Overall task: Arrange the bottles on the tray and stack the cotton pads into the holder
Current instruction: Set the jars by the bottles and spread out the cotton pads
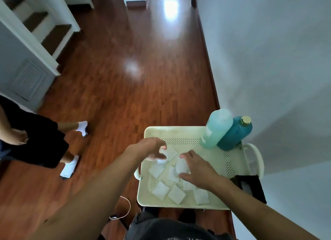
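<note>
A cream perforated tray holds several white square cotton pads scattered over its near half. A pale green bottle and a teal bottle with a gold cap stand together at the tray's far right corner. My left hand is curled at the tray's left side, its fingertips pinching the edge of one cotton pad. A small round white object lies just under it. My right hand has thumb and forefinger around a blurred translucent holder.
The tray rests on a stand with a white handle on its right, close to a white wall. Another person's legs and white socks are on the wooden floor to the left. Stairs rise at the far left. A black object sits by the tray's right edge.
</note>
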Demonstrator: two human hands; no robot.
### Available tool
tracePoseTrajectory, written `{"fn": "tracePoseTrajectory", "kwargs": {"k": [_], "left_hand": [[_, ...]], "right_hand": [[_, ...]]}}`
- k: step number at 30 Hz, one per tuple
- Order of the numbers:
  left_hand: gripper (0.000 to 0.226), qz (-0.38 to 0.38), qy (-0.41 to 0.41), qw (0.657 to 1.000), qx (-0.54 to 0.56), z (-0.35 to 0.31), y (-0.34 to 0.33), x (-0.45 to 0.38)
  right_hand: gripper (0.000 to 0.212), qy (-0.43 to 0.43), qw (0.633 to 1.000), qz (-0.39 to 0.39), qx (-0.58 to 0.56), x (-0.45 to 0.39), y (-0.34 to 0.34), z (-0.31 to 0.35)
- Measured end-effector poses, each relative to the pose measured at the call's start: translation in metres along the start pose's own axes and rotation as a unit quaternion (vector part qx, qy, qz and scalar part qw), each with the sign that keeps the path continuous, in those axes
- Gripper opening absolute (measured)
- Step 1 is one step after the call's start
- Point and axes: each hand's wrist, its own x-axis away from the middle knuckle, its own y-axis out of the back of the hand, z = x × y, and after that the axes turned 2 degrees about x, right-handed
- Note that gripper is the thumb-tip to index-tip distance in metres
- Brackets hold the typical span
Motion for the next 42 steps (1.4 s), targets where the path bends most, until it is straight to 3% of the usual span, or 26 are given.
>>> {"fn": "tracePoseTrajectory", "kwargs": {"k": [8, 17, 33, 39, 42], "left_hand": [[0.039, 0.004, -0.007, 1.000, 0.018, 0.003, -0.003, 0.002], [0.043, -0.029, -0.010, 0.999, 0.019, 0.009, -0.009, 0.002], [0.055, -0.036, -0.034, 0.998, 0.029, 0.017, -0.014, 0.009], [0.055, -0.034, -0.033, 0.998, 0.038, 0.019, -0.013, 0.006], [0.056, -0.037, -0.038, 0.998, 0.037, 0.018, -0.012, 0.006]], "right_hand": [[0.054, -0.003, 0.999, -0.006, 0.035, -0.003, -0.006, 0.006], [0.051, -0.024, 0.995, -0.070, 0.061, -0.038, 0.044, -0.003], [0.039, 0.007, 0.989, -0.043, 0.142, -0.095, 0.058, 0.007], [0.036, 0.017, 0.964, 0.003, 0.265, -0.096, 0.074, 0.000], [0.037, 0.031, 0.928, 0.020, 0.371, -0.096, 0.083, 0.002]]}}
